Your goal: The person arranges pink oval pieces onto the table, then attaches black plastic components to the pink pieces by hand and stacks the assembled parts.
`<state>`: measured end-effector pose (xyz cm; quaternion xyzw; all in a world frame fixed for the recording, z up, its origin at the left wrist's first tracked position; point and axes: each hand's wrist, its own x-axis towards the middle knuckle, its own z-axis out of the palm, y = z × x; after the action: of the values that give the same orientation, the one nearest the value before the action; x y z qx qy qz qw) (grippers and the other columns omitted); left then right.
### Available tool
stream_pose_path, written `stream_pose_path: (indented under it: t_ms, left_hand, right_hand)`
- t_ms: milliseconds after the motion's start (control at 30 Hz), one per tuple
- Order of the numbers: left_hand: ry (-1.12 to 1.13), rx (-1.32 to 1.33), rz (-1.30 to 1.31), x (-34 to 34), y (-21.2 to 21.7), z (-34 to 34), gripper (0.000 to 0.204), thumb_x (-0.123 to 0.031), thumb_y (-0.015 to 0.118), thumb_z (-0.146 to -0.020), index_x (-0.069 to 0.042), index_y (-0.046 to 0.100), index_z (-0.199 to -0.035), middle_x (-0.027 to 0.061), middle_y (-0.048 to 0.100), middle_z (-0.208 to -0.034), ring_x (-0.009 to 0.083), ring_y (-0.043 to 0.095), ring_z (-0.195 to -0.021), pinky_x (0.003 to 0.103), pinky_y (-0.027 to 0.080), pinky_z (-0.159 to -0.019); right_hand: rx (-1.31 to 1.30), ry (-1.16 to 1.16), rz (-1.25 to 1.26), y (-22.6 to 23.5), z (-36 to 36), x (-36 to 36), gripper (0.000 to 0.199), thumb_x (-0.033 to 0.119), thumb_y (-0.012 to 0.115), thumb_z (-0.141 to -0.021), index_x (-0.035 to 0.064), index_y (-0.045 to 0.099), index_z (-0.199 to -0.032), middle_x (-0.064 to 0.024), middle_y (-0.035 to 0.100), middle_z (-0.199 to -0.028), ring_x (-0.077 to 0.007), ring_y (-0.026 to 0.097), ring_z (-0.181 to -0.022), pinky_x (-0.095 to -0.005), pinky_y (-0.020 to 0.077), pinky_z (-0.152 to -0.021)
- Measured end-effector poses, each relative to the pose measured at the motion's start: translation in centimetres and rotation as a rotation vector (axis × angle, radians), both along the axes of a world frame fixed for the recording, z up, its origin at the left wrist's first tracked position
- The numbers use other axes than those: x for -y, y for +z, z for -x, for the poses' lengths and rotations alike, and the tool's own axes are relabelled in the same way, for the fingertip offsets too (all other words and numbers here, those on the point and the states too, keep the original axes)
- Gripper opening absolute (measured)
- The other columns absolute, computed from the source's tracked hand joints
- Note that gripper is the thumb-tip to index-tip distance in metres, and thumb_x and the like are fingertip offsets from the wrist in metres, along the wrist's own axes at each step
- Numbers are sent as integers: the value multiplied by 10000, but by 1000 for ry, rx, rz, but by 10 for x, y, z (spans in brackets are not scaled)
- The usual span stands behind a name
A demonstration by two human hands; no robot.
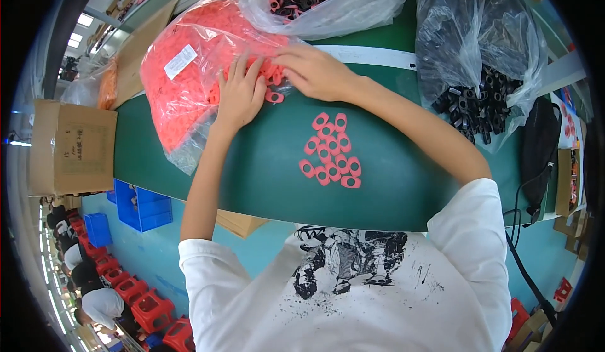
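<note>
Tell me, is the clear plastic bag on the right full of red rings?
No, the clear plastic bag on the right holds black plastic parts; the red rings lie on the green table.

Bare green belt [252,176] open left of red ring cluster [331,152], 3 plastic bags blocking far side, red-parts bag [189,68], clear bag [328,5], black-parts bag [479,68]

White short-sleeved T-shirt [391,289], black sketch-like graphic print, bare forearms
</note>
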<state>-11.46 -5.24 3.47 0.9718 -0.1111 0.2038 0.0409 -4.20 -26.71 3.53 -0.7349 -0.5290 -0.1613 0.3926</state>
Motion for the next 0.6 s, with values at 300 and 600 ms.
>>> stream_pose_path:
  t_ms: [300, 600]
  left_hand:
    - [-234, 46, 13, 22, 2, 25, 445, -189, 662, -812, -56, 567, -1225, 184, 514, -1298, 347, 480, -1234, 503, 355, -1035]
    - [-254, 56, 77, 25, 5, 43, 320, -83, 667, -767, -26, 591, -1072, 166, 552, -1068, 346, 544, -962, 442, 441, -852]
  right_hand:
    - [-137, -109, 110, 13, 14, 65, 252, 40, 620, -827, 36, 620, -1078, -139, 624, -1105, -333, 602, -1039, -414, 488, -883]
    - [224, -54, 280, -7, 8, -19, 367, 190, 701, -781, 38, 596, -1099, -140, 550, -1225, -301, 537, -1130, -425, 494, -882]
